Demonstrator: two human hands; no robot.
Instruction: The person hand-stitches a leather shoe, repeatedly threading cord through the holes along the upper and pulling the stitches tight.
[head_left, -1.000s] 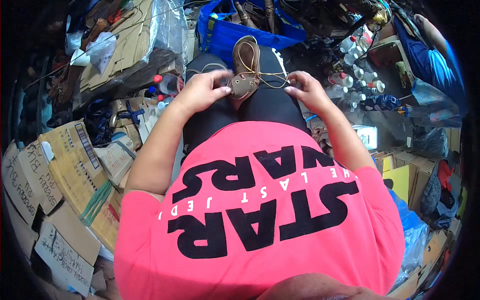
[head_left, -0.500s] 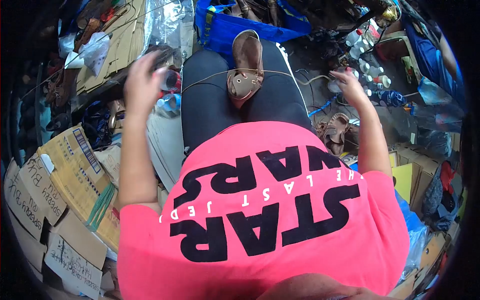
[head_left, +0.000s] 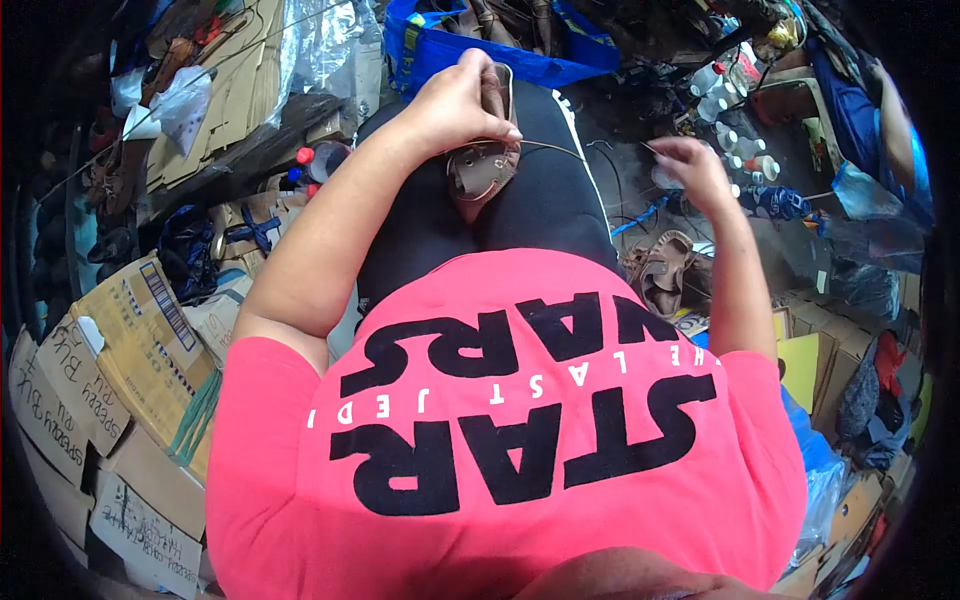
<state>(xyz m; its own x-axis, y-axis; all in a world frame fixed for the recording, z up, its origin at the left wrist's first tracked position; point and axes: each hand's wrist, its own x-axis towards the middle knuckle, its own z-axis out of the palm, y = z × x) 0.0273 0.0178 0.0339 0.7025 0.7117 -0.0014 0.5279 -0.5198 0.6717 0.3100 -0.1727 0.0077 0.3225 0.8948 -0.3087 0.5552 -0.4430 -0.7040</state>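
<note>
A brown shoe upper (head_left: pixel 483 172) with eyelet holes lies across the dark trousers on my lap. My left hand (head_left: pixel 455 108) is closed over its far part, thumb toward the eyelets, and hides much of it. From beside the thumb a thin brown cord (head_left: pixel 555 150) runs over the right thigh. Off to the right, my right hand (head_left: pixel 695 168) is raised with its fingers drawn together. A thin tip seems to show at those fingers, but it is too small to name. Plastic bottles stand just beyond that hand.
Past my knees stands a blue bag (head_left: pixel 570 62) filled with brown pieces. Several plastic bottles (head_left: pixel 712 105) stand at the right. Another brown shoe piece (head_left: pixel 660 270) lies by my right hip. Cardboard boxes (head_left: pixel 135 335) are piled at the left.
My left hand has come in from the left, where it was apart from the shoe, and now grips it. My right hand has shifted slightly, its fingers drawn closer together.
</note>
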